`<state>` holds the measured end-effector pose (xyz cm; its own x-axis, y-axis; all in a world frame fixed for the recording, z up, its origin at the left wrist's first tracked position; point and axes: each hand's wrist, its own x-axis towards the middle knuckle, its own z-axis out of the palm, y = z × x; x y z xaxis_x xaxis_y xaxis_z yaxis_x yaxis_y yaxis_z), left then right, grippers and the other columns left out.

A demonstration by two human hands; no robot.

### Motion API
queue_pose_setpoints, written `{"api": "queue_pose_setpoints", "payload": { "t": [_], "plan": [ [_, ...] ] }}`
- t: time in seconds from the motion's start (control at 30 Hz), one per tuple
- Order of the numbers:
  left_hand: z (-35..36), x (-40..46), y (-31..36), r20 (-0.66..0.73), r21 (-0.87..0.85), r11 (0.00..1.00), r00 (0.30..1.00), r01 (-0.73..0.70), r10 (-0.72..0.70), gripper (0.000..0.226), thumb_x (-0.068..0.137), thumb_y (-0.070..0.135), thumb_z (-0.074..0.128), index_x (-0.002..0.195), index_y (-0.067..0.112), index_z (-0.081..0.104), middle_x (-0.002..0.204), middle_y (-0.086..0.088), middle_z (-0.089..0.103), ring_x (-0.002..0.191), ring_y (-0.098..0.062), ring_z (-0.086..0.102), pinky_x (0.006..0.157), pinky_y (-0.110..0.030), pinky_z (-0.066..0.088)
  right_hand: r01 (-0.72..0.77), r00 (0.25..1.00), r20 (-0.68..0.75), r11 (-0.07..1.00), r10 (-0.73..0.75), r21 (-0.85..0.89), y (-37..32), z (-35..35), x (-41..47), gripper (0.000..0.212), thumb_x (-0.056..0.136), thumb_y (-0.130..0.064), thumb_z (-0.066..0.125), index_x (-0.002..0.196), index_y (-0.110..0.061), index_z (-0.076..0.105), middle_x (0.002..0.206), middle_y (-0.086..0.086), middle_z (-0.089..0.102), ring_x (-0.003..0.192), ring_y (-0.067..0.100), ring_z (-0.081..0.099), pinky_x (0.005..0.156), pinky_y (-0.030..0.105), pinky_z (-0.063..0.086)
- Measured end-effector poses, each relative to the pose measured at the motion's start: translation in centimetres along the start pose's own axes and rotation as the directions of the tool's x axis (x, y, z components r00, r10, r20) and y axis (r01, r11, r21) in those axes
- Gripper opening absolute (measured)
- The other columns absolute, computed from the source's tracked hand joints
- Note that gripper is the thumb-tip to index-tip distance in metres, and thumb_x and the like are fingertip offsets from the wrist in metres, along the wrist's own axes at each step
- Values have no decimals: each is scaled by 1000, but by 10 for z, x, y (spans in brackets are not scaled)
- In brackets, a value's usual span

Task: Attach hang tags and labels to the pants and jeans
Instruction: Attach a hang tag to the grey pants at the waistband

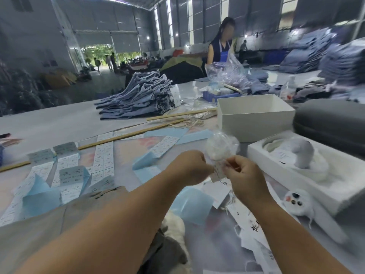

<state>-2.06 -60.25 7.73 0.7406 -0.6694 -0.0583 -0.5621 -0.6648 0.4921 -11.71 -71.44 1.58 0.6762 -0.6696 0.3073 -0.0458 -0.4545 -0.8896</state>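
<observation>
Nearest the worktop's front edge, the person's two hands are meeting over loose papers. The left hand (190, 165) is curling its fingers around one end of a small white label (216, 173), and the right hand (244, 173) is pinching the other side, fingers drawn together on it. A crumpled clear plastic bag (221, 147) is rising just above the label, seemingly attached to it or held with it; blur is hiding which.

The risk appears to be the thin label tearing or slipping out, since both hands are pulling on one small strip.

The label's long axis is running roughly up and down the view, tilted slightly, its lower end pointing toward the front edge.

Further left, label strips (102, 155) are lying flat across the worktop. Toward the far edge, a stack of folded jeans (142, 95) is sitting well apart from the hands.
</observation>
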Motion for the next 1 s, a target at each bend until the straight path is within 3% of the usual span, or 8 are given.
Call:
{"api": "queue_pose_setpoints", "payload": {
  "t": [0.1,0.23,0.3,0.4,0.53,0.67,0.83,1.0],
  "plan": [
    [25,3,-7,61,348,935,996,-77,59,9,88,24,55,94,19,60,101,-2,63,81,-19,54,67,-28,45,-81,996,28,996,82,-39,18,-5,1,16,94,-11,60,82,-17,68,81,1,69,80,20,64,73,33,53],
    [55,9,-20,165,514,845,984,-149,72,34,93,23,52,127,22,57,128,-4,57,115,-26,56,86,-37,47,-175,982,56,978,183,-113,37,0,7,20,96,-11,56,79,-18,65,83,-1,70,81,16,66,62,27,51],
    [62,16,-24,189,598,783,980,-170,68,35,95,25,53,131,23,55,128,-5,56,117,-28,55,83,-37,45,-224,970,68,967,233,-120,43,6,9,21,94,-7,54,77,-17,64,80,-3,70,78,14,67,62,30,53],
    [62,32,-21,168,700,683,978,-209,126,26,97,26,54,121,20,61,117,-4,62,106,-26,60,71,-33,39,-280,953,83,952,291,-123,49,15,13,25,89,1,50,80,-17,65,82,0,71,79,18,67,62,31,53],
    [74,45,-17,66,691,712,992,-125,110,32,97,47,50,105,19,63,83,0,50,80,-22,50,65,-32,33,-303,945,87,946,314,-117,56,21,15,28,85,2,47,83,-19,65,83,0,69,77,19,62,59,26,43],
    [93,49,-29,-7,594,803,998,-43,59,49,87,65,53,107,20,58,97,-1,60,90,-22,58,67,-31,32,-322,941,57,935,333,-148,61,25,17,28,83,1,45,84,-19,65,83,-3,68,80,17,61,59,27,43],
    [98,53,-38,-22,547,837,999,-28,48,29,86,35,64,109,22,53,110,-1,64,101,-23,62,71,-30,32,-339,935,61,929,351,-147,67,30,17,31,86,2,41,82,-19,63,86,-1,67,77,12,59,52,20,41],
    [97,52,-37,-5,534,841,995,-83,101,15,90,25,56,105,22,54,110,-2,63,102,-25,61,76,-32,29,-341,935,55,930,351,-137,69,34,17,31,84,3,43,83,-19,64,85,-4,66,81,13,60,57,22,45]
  ]
}}
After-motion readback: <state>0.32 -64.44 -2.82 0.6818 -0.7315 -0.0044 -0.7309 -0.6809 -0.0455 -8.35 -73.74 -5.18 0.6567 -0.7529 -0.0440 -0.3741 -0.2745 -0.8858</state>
